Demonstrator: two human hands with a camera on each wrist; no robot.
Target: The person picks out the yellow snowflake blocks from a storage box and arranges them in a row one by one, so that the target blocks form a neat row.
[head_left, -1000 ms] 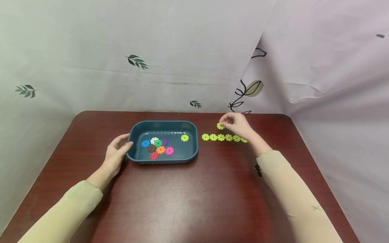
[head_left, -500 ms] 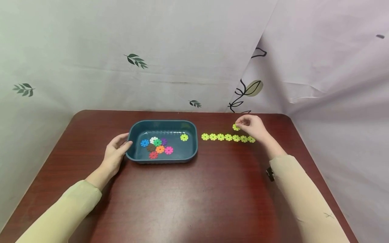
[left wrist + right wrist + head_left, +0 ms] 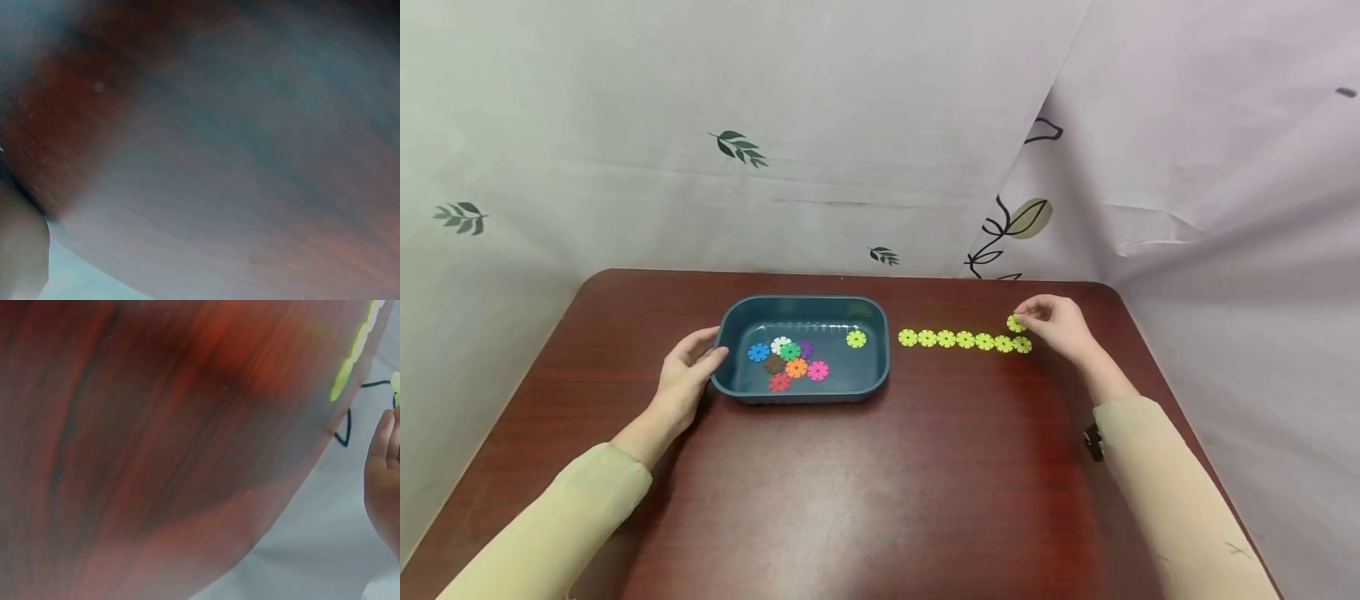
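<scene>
My right hand (image 3: 1056, 323) pinches a yellow snowflake disc (image 3: 1015, 322) just above the right end of a row of several yellow snowflake discs (image 3: 966, 340) on the table. In the right wrist view, that hand (image 3: 382, 469) shows at the right edge with the held disc beyond its fingertips. At the left, my left hand (image 3: 688, 371) grips the left rim of a dark blue plastic tub (image 3: 805, 398), thumb on the near side. Inside the tub lie several snowflake discs, among them a blue one (image 3: 758, 352), an orange one (image 3: 797, 367) and a yellow one (image 3: 856, 339).
The tub and the row stand toward the back of a dark red wooden table (image 3: 865, 500). A pale cloth wall with leaf prints (image 3: 820, 167) rises behind the table's back edge. The left wrist view is mostly a blurred tabletop (image 3: 69, 125).
My right hand has moved rightward along the row with the yellow disc and come slightly nearer, uncovering the row's right end. The left hand and the tub have stayed in place.
</scene>
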